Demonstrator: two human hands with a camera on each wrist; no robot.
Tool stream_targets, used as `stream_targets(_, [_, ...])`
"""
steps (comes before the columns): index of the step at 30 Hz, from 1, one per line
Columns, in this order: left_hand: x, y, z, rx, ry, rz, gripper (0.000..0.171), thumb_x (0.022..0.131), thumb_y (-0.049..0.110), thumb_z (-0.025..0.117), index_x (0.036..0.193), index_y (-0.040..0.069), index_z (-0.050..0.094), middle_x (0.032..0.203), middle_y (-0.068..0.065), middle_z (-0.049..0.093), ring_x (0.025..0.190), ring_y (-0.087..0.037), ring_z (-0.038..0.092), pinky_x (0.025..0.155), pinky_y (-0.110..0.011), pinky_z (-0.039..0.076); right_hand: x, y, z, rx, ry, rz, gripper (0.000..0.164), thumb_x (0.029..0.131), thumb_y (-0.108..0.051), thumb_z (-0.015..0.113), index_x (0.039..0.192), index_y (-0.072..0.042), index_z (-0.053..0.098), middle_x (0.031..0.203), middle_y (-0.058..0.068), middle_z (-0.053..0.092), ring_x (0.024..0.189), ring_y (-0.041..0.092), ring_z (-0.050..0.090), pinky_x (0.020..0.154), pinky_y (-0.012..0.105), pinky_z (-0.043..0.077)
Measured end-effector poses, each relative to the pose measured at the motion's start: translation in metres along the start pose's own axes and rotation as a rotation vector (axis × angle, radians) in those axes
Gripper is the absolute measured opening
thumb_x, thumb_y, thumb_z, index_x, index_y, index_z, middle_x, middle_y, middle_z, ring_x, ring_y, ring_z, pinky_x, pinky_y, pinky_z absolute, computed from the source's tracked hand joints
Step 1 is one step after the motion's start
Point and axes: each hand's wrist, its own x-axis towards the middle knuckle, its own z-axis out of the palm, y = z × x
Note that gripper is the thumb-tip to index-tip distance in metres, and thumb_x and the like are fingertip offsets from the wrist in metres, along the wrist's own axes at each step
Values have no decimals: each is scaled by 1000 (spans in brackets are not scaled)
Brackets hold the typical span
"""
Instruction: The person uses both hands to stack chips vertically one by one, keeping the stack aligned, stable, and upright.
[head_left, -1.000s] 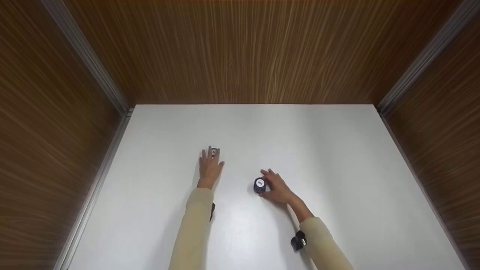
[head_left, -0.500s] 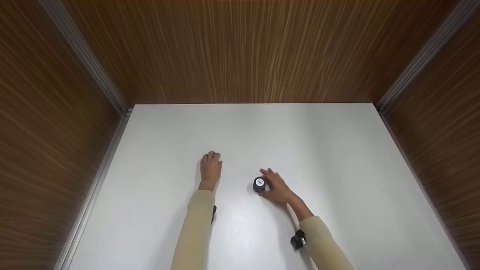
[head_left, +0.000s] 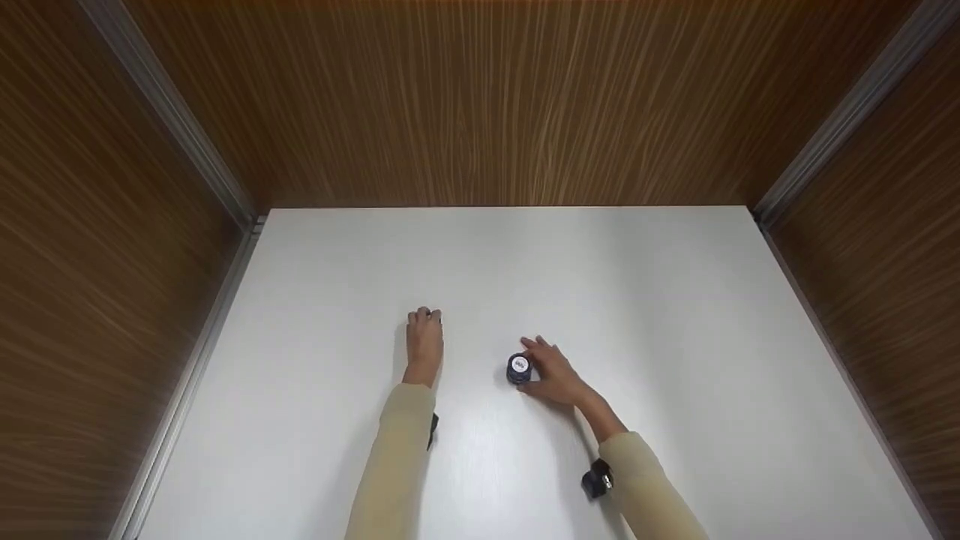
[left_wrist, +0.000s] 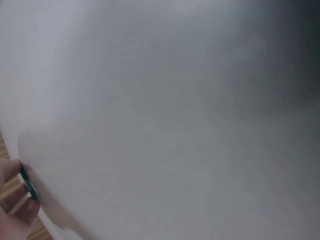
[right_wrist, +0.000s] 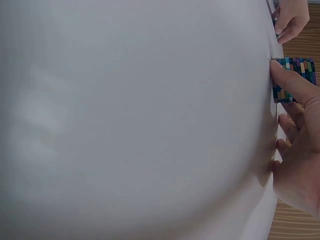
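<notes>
My left hand (head_left: 424,343) lies at the left of the white table in the head view, fingers curled down at a poker chip that is mostly hidden under them. In the left wrist view, its thumb and fingertips pinch that chip (left_wrist: 28,184), which shows a dark green edge. Nearer the middle stands a short stack of poker chips (head_left: 519,367), dark-sided, with a white round label on top. My right hand (head_left: 556,379) holds this stack between thumb and fingers from the right. Multicoloured edges of the stack (right_wrist: 305,66) show in the right wrist view.
The white tabletop (head_left: 645,300) has wood-grain panels (head_left: 480,105) at its back and sides. Metal rails (head_left: 187,349) run along the side edges. A black wrist camera (head_left: 597,480) hangs below the right sleeve.
My left hand has curled its spread fingers over the chip and drawn back slightly toward me, covering the chip's label. My right hand and the stack stay where they were.
</notes>
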Motion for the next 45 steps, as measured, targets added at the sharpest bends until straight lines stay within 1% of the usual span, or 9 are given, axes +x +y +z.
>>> stream_targets(3, [0, 3, -2, 21, 15, -39, 7, 86, 0, 59, 90, -2, 65, 94, -18, 56, 87, -32, 51, 65, -36, 49, -1, -1, 0, -1, -4, 12, 41, 72, -13, 76, 106, -1, 55, 136, 24, 39, 129, 44, 22, 104, 58, 8])
stream_targets(7, [0, 10, -10, -41, -13, -114, 8, 81, -1, 64, 88, 0, 67, 88, -17, 55, 85, -32, 51, 63, -38, 50, -1, -2, 0, -10, -8, 22, 42, 72, -13, 76, 107, -1, 55, 137, 23, 39, 130, 43, 22, 105, 57, 8])
stream_targets(12, [0, 19, -21, -134, -122, -197, 12, 78, -3, 67, 90, -1, 69, 98, -19, 51, 93, -34, 48, 71, -36, 50, -1, -1, 0, -14, 0, 8, 42, 72, -13, 76, 107, -1, 55, 136, 23, 39, 129, 43, 22, 104, 58, 9])
stream_targets(16, [-1, 24, -25, -124, -188, -232, 12, 78, 0, 68, 90, -3, 67, 112, -25, 48, 100, -37, 47, 76, -35, 50, -1, 1, 1, -9, 9, -9, 42, 71, -13, 76, 106, -1, 55, 135, 24, 40, 128, 45, 23, 103, 60, 9])
stream_targets(21, [-5, 26, -28, -112, -191, -200, 10, 79, -2, 66, 89, -5, 66, 113, -27, 47, 101, -38, 47, 75, -34, 50, -2, 0, 0, 8, -6, 12, 42, 72, -13, 76, 107, -2, 55, 136, 23, 39, 130, 43, 22, 104, 59, 7])
stream_targets(27, [-10, 28, -33, -150, -190, -190, 13, 87, -3, 52, 89, -7, 64, 114, -31, 47, 99, -41, 49, 73, -35, 51, -2, -3, -1, 39, -34, 49, 42, 73, -13, 76, 108, -6, 54, 139, 21, 36, 132, 41, 17, 105, 56, 3])
stream_targets(32, [-14, 36, -37, -159, -199, -200, 12, 86, -4, 54, 91, -6, 65, 106, -27, 50, 90, -36, 52, 70, -34, 51, -2, -3, -1, 24, -29, 34, 42, 73, -13, 76, 108, -4, 54, 138, 22, 37, 131, 42, 18, 105, 57, 5])
stream_targets(36, [-18, 43, -40, -176, -222, -206, 15, 87, -3, 53, 96, -5, 65, 111, -27, 48, 91, -34, 52, 69, -33, 51, -2, -2, 0, 29, -17, 23, 42, 72, -13, 77, 107, -3, 54, 137, 23, 37, 130, 44, 20, 104, 58, 6])
stream_targets(45, [-29, 58, -46, -130, -255, -165, 16, 87, -3, 52, 96, -3, 65, 113, -26, 50, 97, -34, 53, 73, -33, 50, -1, -2, 0, 20, -5, 11, 42, 72, -12, 77, 106, -2, 54, 136, 24, 38, 129, 45, 21, 104, 59, 7])
